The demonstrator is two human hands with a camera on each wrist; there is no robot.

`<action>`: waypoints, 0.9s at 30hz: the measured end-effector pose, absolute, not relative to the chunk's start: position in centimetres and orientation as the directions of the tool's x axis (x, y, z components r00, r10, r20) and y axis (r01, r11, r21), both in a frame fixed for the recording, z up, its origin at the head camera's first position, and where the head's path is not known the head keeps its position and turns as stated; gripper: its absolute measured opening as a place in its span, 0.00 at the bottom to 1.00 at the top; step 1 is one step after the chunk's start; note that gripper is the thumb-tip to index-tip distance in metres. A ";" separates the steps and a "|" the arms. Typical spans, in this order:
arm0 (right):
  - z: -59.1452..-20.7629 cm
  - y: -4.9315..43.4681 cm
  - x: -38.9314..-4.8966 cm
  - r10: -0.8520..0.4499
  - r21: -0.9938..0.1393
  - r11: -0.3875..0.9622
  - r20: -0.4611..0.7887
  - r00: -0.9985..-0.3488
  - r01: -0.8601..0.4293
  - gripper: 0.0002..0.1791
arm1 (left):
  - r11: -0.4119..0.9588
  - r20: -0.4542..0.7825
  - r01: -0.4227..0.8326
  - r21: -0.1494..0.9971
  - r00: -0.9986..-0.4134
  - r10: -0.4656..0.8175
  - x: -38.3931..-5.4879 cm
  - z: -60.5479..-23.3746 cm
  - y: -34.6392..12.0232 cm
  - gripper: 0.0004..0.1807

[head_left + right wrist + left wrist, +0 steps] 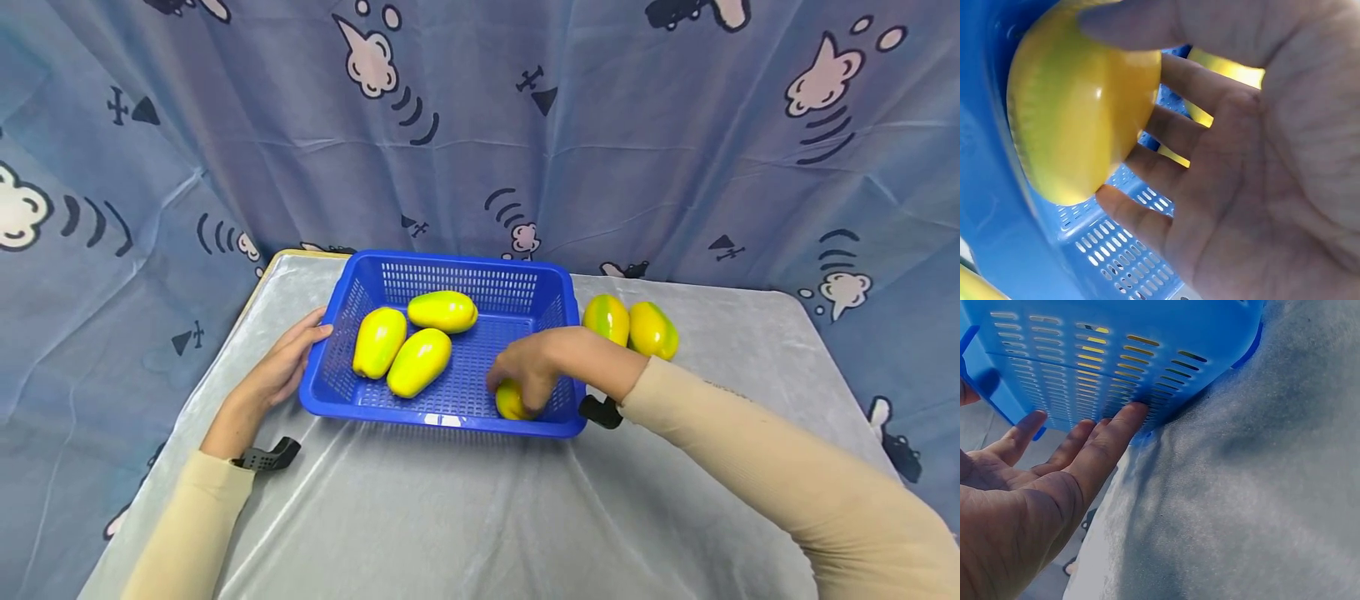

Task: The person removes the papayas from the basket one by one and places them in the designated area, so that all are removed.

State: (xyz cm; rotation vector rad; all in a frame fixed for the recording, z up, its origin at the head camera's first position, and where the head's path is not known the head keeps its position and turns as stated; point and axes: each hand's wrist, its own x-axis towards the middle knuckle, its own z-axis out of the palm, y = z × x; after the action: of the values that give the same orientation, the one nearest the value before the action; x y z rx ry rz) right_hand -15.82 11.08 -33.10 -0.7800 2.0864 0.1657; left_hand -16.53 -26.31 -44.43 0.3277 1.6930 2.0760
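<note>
A blue plastic basket [442,412] holds several yellow papayas, with three grouped at its left: one papaya [379,342], another papaya [420,363] and a third papaya [442,311] behind. At the front right corner inside the basket, my right hand [534,365] grips one more papaya [1079,119]. Its thumb lies over one side and the fingers bend round the other in the right wrist view. My left hand [288,354] is at the basket's left side. In the left wrist view, its nearly straight fingers [1107,440] touch the slotted outer wall.
Two yellow-green papayas, one papaya [606,319] and its neighbour papaya [652,330], lie outside the basket by its right wall. A grey cloth [420,517] covers the table. Behind it hangs a blue patterned curtain [465,125].
</note>
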 end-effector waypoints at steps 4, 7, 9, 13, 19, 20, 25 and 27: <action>-33.1 11.3 -15.9 -0.458 -0.165 0.804 -0.784 -0.419 -0.571 0.41 | -0.161 -0.093 -0.192 0.968 -0.871 0.482 -16.6 -44.4 -26.2 0.19; -33.2 11.3 -16.0 -0.450 -0.157 0.820 -0.771 -0.451 -0.550 0.43 | -0.157 -0.099 -0.197 0.968 -0.870 0.483 -16.5 -44.3 -26.2 0.20; -33.2 11.3 -16.1 -0.456 -0.160 0.825 -0.754 -0.473 -0.542 0.43 | -0.155 -0.104 -0.200 0.967 -0.872 0.479 -16.5 -44.2 -26.2 0.21; -33.2 11.3 -16.2 -0.500 -0.182 0.810 -0.712 -0.493 -0.558 0.39 | -0.154 -0.109 -0.203 0.967 -0.877 0.468 -16.5 -44.1 -26.1 0.22; -33.4 11.5 -16.2 -0.544 -0.200 0.785 -0.675 -0.498 -0.586 0.37 | -0.161 -0.100 -0.198 0.967 -0.875 0.474 -16.5 -44.2 -26.1 0.20; -33.5 11.6 -16.2 -0.543 -0.202 0.787 -0.675 -0.499 -0.583 0.38 | -0.162 -0.098 -0.196 0.967 -0.875 0.475 -16.6 -44.2 -26.1 0.20; -33.7 11.7 -16.2 -0.536 -0.202 0.791 -0.682 -0.497 -0.577 0.43 | -0.172 -0.091 -0.195 0.966 -0.875 0.476 -16.7 -44.3 -26.1 0.21; -33.8 11.7 -16.2 -0.534 -0.205 0.795 -0.682 -0.500 -0.570 0.45 | -0.177 -0.093 -0.198 0.964 -0.875 0.475 -16.7 -44.3 -26.1 0.21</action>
State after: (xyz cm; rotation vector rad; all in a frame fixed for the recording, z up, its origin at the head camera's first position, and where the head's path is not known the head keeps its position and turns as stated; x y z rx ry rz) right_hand -16.17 11.72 -33.80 -0.8125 2.2053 0.0594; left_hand -16.71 -26.14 -44.32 0.3173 1.6635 2.0955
